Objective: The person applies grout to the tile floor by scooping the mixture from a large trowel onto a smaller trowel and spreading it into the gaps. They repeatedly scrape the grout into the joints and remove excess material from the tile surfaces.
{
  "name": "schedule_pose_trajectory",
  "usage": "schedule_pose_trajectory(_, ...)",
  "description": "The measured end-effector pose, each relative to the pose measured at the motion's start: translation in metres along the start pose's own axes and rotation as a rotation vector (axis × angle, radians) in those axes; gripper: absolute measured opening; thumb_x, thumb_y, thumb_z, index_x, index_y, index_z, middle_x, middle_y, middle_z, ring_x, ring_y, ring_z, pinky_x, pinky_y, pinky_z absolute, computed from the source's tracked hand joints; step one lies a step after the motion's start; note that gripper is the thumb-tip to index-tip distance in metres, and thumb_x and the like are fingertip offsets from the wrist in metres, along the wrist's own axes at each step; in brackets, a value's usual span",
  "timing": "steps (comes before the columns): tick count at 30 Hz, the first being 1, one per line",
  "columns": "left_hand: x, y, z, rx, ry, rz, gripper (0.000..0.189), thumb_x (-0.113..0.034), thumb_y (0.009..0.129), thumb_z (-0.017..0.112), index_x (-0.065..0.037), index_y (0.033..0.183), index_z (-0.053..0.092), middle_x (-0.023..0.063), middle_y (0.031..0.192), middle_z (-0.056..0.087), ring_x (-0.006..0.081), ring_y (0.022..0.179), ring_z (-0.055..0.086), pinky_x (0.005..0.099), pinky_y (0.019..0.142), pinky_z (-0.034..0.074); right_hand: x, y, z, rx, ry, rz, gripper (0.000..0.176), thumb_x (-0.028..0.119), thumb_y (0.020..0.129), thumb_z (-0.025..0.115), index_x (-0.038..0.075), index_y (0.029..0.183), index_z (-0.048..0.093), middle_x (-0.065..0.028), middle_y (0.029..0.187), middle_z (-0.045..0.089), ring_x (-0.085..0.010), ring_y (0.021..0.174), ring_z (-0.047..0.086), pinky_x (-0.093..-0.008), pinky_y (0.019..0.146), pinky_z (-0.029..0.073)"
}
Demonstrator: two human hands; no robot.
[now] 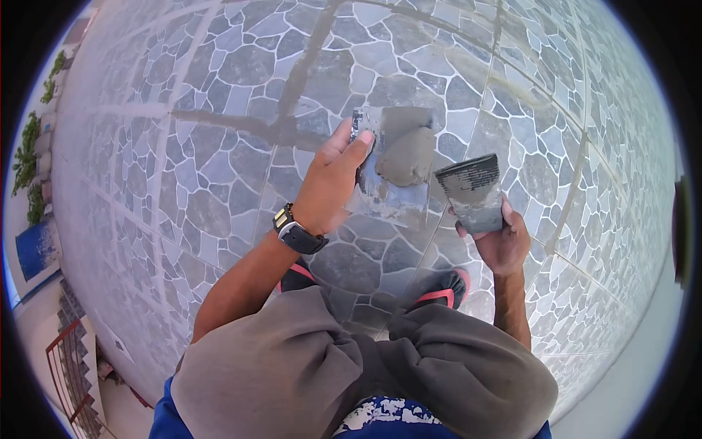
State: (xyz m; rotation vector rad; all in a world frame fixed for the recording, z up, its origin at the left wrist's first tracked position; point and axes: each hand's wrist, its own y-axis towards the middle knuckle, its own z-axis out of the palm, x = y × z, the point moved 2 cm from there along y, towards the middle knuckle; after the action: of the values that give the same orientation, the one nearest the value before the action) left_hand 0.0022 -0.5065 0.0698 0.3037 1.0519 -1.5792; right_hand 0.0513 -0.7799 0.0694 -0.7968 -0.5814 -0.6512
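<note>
My left hand (333, 175), with a watch at the wrist, grips the left edge of a thin flat plate (369, 192). A mound of wet grey grout (406, 155) sits on the plate. To its right, my right hand (503, 245) is closed around the narrow lower end of a dark spreader (472, 192). The spreader widens toward its far edge and carries streaks of grey grout. A small gap separates spreader and plate, both held above the tiled floor (380, 267).
Stone-patterned tiles spread all round, with darker grout bands (296, 84) along some joints ahead. My sandalled feet (446, 289) are below my knees. A pale wall (647, 329) runs along the right. Stairs with a red railing (64, 351) and a blue object (36, 249) stand at far left.
</note>
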Motion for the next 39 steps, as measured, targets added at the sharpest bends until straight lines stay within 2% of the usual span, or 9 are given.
schedule_pose_trajectory(6, 0.004, 0.001, -0.004, -0.054, -0.027, -0.065, 0.046, -0.025, 0.1, 0.052, -0.004, 0.14, 0.043, 0.0019, 0.117, 0.058, 0.008, 0.095, 0.058, 0.0256, 0.07, 0.051, 0.009, -0.004, -0.007, 0.026, -0.102, 0.038, 0.075, 0.06, 0.095, 0.044, -0.005, 0.135, 0.044, -0.0272, 0.122, 0.058, -0.0361, 0.099, 0.063, -0.0406, 0.069, 0.048)
schedule_pose_trajectory(9, 0.002, 0.0, -0.001, -0.096, -0.058, -0.065, 0.045, -0.024, 0.101, 0.051, -0.003, 0.14, 0.043, 0.002, 0.119, 0.058, 0.0082, 0.098, 0.057, 0.0257, 0.074, 0.051, 0.027, -0.002, -0.008, 0.245, -0.279, 0.035, 0.075, 0.058, 0.094, 0.05, -0.004, 0.136, 0.045, -0.0266, 0.122, 0.058, -0.0351, 0.099, 0.063, -0.0412, 0.073, 0.05)
schedule_pose_trajectory(12, 0.0, 0.0, -0.006, -0.019, -0.051, -0.052, 0.046, -0.023, 0.101, 0.051, -0.001, 0.14, 0.042, 0.0024, 0.121, 0.057, 0.0083, 0.101, 0.056, 0.0254, 0.078, 0.05, 0.051, -0.011, 0.018, 0.156, -0.649, 0.094, 0.084, 0.06, 0.085, 0.063, -0.008, 0.132, 0.047, -0.0215, 0.125, 0.056, -0.0308, 0.107, 0.061, -0.0383, 0.086, 0.049)
schedule_pose_trajectory(15, -0.001, 0.001, -0.009, -0.004, -0.018, -0.06, 0.046, -0.023, 0.101, 0.051, -0.001, 0.14, 0.042, 0.0025, 0.122, 0.057, 0.0081, 0.102, 0.055, 0.0252, 0.08, 0.05, 0.065, -0.012, 0.044, 0.187, -1.099, -0.168, 0.075, 0.042, 0.078, 0.076, 0.0, 0.134, 0.05, -0.0189, 0.134, 0.052, -0.031, 0.113, 0.057, -0.0398, 0.093, 0.047)
schedule_pose_trajectory(16, 0.0, 0.002, -0.01, -0.015, -0.008, -0.066, 0.046, -0.023, 0.101, 0.051, -0.001, 0.14, 0.042, 0.0025, 0.122, 0.057, 0.0081, 0.102, 0.055, 0.0251, 0.08, 0.049, 0.077, -0.012, 0.061, 0.243, -1.4, -0.282, 0.075, 0.02, 0.068, 0.082, 0.008, 0.135, 0.052, -0.0172, 0.136, 0.05, -0.0343, 0.117, 0.053, -0.0415, 0.096, 0.046)
schedule_pose_trajectory(19, -0.003, 0.001, -0.008, 0.039, -0.021, -0.042, 0.045, -0.022, 0.101, 0.051, -0.001, 0.14, 0.042, 0.0021, 0.12, 0.058, 0.0077, 0.102, 0.055, 0.0252, 0.08, 0.049, 0.085, -0.008, 0.086, 0.291, -1.7, -0.504, 0.073, 0.009, 0.065, 0.08, 0.012, 0.133, 0.054, -0.0177, 0.137, 0.048, -0.0392, 0.117, 0.051, -0.0432, 0.096, 0.046)
schedule_pose_trajectory(25, 0.002, 0.003, -0.012, -0.001, 0.085, -0.024, 0.044, -0.02, 0.102, 0.05, 0.0, 0.141, 0.042, 0.0008, 0.121, 0.059, 0.0065, 0.103, 0.055, 0.0245, 0.083, 0.048, 0.092, 0.003, 0.106, 0.389, -1.913, -0.578, 0.068, 0.009, 0.068, 0.078, 0.013, 0.131, 0.054, -0.0164, 0.138, 0.046, -0.0394, 0.119, 0.048, -0.0451, 0.096, 0.046)
schedule_pose_trajectory(31, 0.013, 0.005, -0.017, -0.013, 0.18, 0.036, 0.045, -0.02, 0.102, 0.05, 0.001, 0.141, 0.042, 0.001, 0.123, 0.058, 0.0059, 0.107, 0.053, 0.0239, 0.092, 0.043, 0.09, 0.008, 0.111, 0.444, -1.965, -0.527, 0.065, 0.011, 0.071, 0.077, 0.014, 0.132, 0.054, -0.0155, 0.138, 0.046, -0.0386, 0.123, 0.047, -0.0444, 0.1, 0.044)
schedule_pose_trajectory(39, 0.009, -0.002, -0.013, -0.03, 0.354, 0.066, 0.044, -0.02, 0.102, 0.049, 0.001, 0.14, 0.043, 0.0014, 0.124, 0.058, 0.0066, 0.108, 0.052, 0.0243, 0.094, 0.041, 0.082, 0.007, 0.113, 0.487, -2.091, -0.448, 0.059, 0.009, 0.073, 0.075, 0.01, 0.129, 0.055, -0.0165, 0.135, 0.046, -0.0372, 0.122, 0.047, -0.044, 0.1, 0.044)
